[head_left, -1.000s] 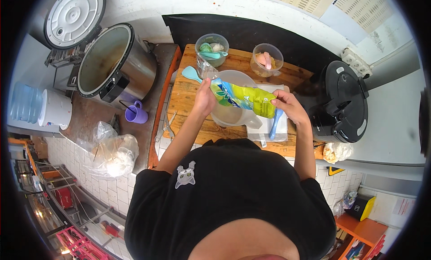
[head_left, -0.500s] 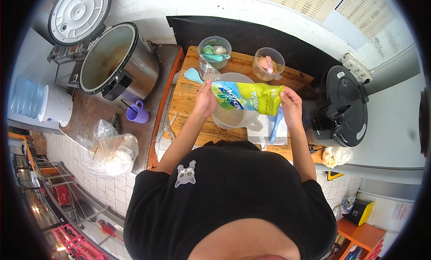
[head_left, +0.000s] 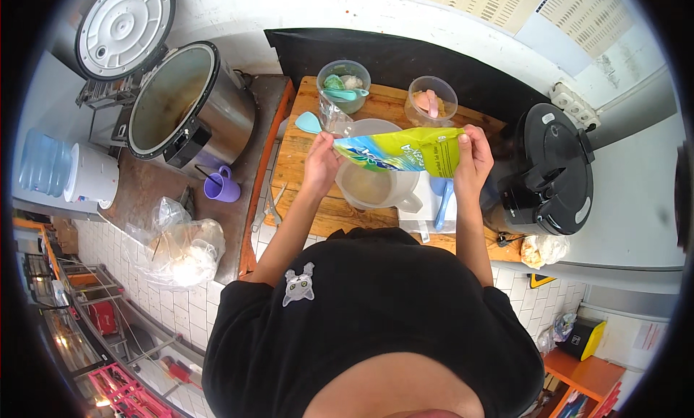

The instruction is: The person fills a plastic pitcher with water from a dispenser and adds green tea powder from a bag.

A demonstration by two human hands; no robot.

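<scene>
A green and yellow packet with a blue end is held flat and level, stretched sideways above a clear plastic jug that stands on the wooden worktop.

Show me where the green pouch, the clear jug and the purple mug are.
green pouch (head_left: 405, 149), head view, middle of its printed face
clear jug (head_left: 370, 185), head view, its inside bottom
purple mug (head_left: 219, 187), head view, its rim

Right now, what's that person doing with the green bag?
A person holds a green bag sideways with both hands, the left hand at one end and the right hand at the other. It hangs over a clear jug with cloudy liquid, on a wooden board. Two tubs of small pieces stand behind, and a big open pot is off to the left.
</scene>
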